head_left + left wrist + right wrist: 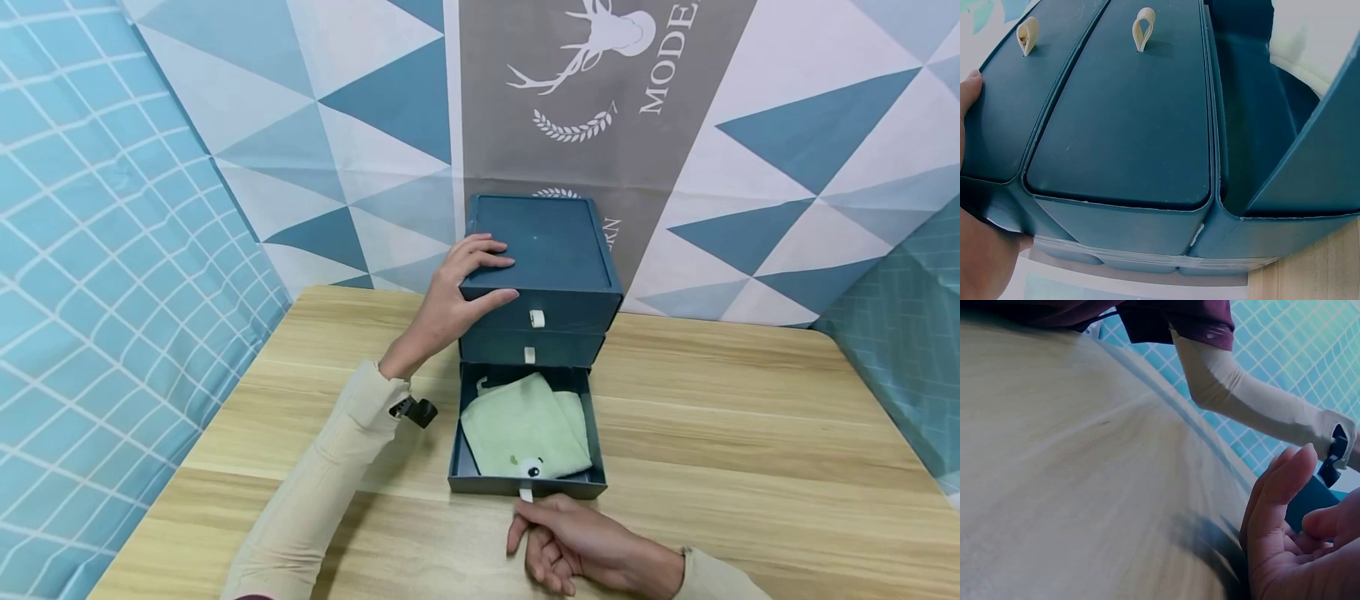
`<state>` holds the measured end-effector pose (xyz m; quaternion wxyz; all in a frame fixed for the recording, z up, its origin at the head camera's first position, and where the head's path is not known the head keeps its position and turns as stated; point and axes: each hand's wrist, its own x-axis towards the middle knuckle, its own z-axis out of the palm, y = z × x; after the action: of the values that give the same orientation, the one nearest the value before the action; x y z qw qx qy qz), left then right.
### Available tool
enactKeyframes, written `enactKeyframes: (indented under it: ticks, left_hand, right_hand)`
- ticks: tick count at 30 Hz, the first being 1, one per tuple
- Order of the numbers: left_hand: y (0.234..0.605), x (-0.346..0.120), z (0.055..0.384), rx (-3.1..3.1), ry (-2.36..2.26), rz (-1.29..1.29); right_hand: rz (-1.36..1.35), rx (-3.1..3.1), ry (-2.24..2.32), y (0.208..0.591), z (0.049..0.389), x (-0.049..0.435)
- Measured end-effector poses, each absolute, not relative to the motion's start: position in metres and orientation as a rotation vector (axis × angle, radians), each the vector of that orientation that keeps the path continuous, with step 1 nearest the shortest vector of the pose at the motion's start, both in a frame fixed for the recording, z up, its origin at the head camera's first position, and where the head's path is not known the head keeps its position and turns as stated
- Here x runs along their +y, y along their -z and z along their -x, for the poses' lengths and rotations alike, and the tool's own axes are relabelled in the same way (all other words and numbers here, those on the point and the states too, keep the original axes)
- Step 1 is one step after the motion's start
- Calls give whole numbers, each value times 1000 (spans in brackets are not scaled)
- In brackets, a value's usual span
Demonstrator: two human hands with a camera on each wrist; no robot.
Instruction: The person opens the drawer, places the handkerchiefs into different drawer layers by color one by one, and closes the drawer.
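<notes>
A dark blue drawer unit (540, 242) with three stacked drawers stands at the back of the table. My left hand (457, 292) rests on its upper left corner, fingers on the top and thumb at the front. The bottom drawer (453, 467) is pulled out, with a folded light green towel (517, 425) inside that bears a small eye-like patch. Just in front of the drawer, my right hand (577, 546) has its thumb tip at the white pull tab (526, 494). In the right wrist view, its thumb and loosely bent fingers (1272, 506) stand apart.
The upper two drawers are closed, each with a pale loop tab (1143, 30). The unit stands on a wood-grain table (750, 433), against a wall cloth (390, 108) with triangles and a deer print. A blue gridded cloth (97, 250) hangs at left.
</notes>
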<state>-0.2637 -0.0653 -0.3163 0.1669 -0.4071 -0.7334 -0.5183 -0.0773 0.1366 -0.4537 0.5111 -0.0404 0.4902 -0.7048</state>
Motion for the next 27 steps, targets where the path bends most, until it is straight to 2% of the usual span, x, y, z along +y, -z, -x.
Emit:
enactKeyframes:
  ticks: [15, 27]
  left_hand:
    - [317, -66, 265, -2072, 1481, 1174]
    - [317, -65, 265, -2056, 1477, 1181]
  right_hand:
    - [153, 1287, 1743, 447, 100, 141]
    - [138, 1407, 1760, 448, 139, 142]
